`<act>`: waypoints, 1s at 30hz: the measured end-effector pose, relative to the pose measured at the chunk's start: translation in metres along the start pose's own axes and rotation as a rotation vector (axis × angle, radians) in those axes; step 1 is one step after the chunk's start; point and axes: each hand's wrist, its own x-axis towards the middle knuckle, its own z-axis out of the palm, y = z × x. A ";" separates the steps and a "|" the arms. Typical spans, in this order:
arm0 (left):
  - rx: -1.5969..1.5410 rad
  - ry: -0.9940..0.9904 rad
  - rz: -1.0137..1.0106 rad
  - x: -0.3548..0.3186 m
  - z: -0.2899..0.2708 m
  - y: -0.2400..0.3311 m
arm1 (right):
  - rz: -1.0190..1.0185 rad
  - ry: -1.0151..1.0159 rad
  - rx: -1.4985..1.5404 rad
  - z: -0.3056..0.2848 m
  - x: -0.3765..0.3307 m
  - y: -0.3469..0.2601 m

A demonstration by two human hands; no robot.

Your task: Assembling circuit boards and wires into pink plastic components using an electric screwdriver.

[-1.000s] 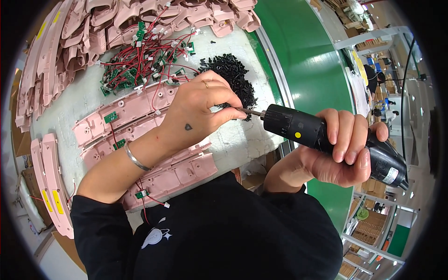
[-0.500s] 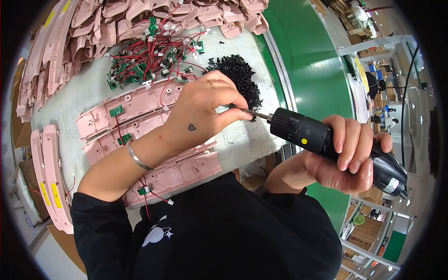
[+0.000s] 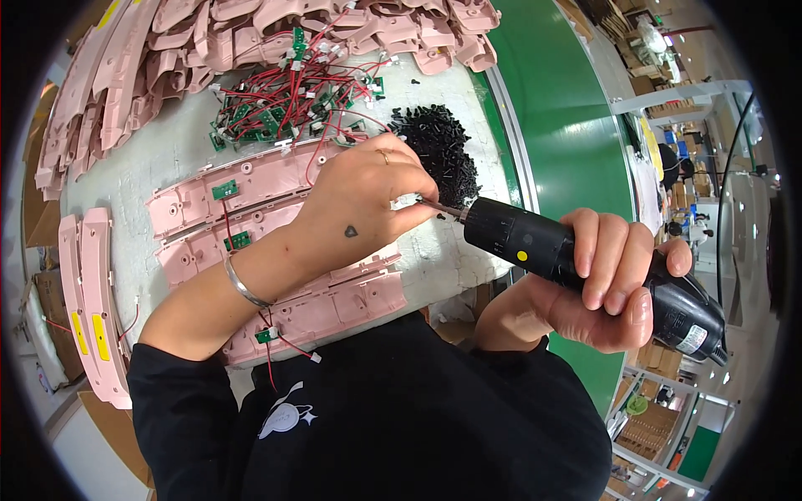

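Observation:
My right hand [image 3: 614,280] is wrapped round a black electric screwdriver [image 3: 522,242], which points left and slightly up. Its thin metal bit [image 3: 451,209] runs to the pinched thumb and forefinger of my left hand [image 3: 372,188]. Whatever those fingertips hold at the bit's end is too small and covered to make out. Just beyond the left hand lies a heap of small black screws [image 3: 443,154]. Under the left forearm are pink plastic strips [image 3: 188,204], some carrying a small green circuit board [image 3: 225,190] with red wires.
A tangle of red wires with green boards and white plugs [image 3: 292,92] lies farther back. Pink parts [image 3: 251,33] are piled along the far side. Two pink strips with yellow labels [image 3: 92,309] sit at the left. A green surface [image 3: 555,108] runs along the right.
The screwdriver has moved left, bringing its bit farther in between the left fingertips. The workbench scene has shifted slightly right and down in view.

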 end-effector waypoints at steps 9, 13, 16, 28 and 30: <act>0.338 0.182 -0.091 -0.043 -0.100 -0.011 | 0.072 -0.025 0.125 0.041 0.020 0.030; 0.430 0.264 -0.378 -0.090 -0.141 -0.020 | 0.162 -0.274 0.127 0.072 0.027 0.071; 0.398 0.145 -0.487 -0.112 -0.146 -0.022 | 0.200 -0.282 0.090 0.096 0.022 0.109; 0.309 0.211 -0.385 -0.122 -0.134 -0.048 | 0.296 -0.360 -0.193 0.123 0.018 0.174; 0.315 0.216 -0.375 -0.123 -0.133 -0.049 | 0.365 -0.286 -0.067 0.131 0.014 0.171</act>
